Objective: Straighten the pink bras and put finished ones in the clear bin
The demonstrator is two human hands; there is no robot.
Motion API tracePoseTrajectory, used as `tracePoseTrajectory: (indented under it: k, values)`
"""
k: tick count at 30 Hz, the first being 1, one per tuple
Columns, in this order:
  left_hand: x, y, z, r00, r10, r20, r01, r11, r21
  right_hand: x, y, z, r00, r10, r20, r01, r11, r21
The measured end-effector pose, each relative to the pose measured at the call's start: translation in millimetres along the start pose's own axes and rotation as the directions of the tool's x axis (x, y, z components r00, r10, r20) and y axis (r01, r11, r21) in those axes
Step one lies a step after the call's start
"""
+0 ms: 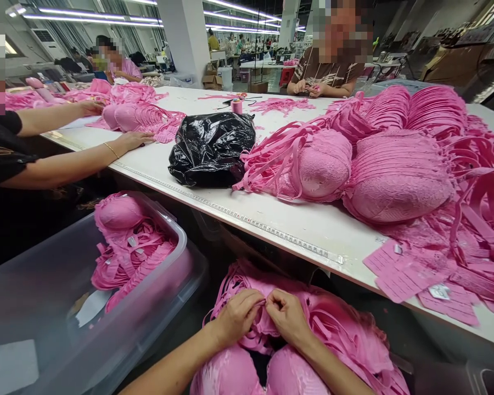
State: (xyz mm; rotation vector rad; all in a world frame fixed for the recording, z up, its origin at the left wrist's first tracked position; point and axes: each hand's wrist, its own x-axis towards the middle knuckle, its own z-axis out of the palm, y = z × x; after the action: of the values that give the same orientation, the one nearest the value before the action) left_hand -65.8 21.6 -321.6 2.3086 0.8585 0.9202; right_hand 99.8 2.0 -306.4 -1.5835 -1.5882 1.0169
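A: From the head view, where are the two hands?

B: Low down, in front of the worktop (296, 211). The left hand (239, 314) has its fingers pinched together on a sliver of pink fabric (256, 339). The right hand (287, 316) is curled tight just beside it; its fingers look to have the same fabric, though its fingertips are mostly hidden.

A: And the fabric, where does it lie?

B: Over the person's lap, in a heap of pink bras (343, 334), with two padded cups (226, 373) nearest the body.

A: What could go wrong?

B: I'd worry about tangling: loose straps lie all through that heap, so a tug could drag a neighbour along. It slopes too, so a bra could slide to the floor. On the worktop, the stacked bras (399, 175) have pink panels (403, 271) hanging over the edge; a knee or sleeve catching one could pull the stack askew.

A: Any writing?

B: No brand I can read. A white label (439, 291) on those panels is too small. The measuring tape (271, 222) along the edge has marks, but I can't make out its figures. The black plastic bag (214, 148) shows no print.
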Motion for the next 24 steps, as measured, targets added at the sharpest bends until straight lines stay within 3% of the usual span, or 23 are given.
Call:
tracePoseTrajectory:
  k: [6, 11, 18, 24]
  values:
    - [2, 0, 13.0, 0.992, -0.102, -0.077, 0.096, 0.992, -0.084, -2, -6, -3, 0.999, -0.021, 0.025, 0.028, 0.942, -0.336]
    - [1, 5, 12.3, 0.967, -0.239, -0.088, 0.223, 0.961, -0.16, 1, -10, -5, 0.999, -0.01, 0.047, 0.028, 0.915, -0.402]
    - [-6, 3, 18.9, 0.96, -0.274, -0.061, 0.257, 0.947, -0.194, 13, -16, -5, 0.97, 0.109, 0.215, 0.045, 0.793, -0.608]
    - [-7, 5, 22.2, 0.931, -0.356, -0.077, 0.334, 0.918, -0.213, 13, -11, 0, 0.963, 0.167, 0.211, 0.002, 0.78, -0.626]
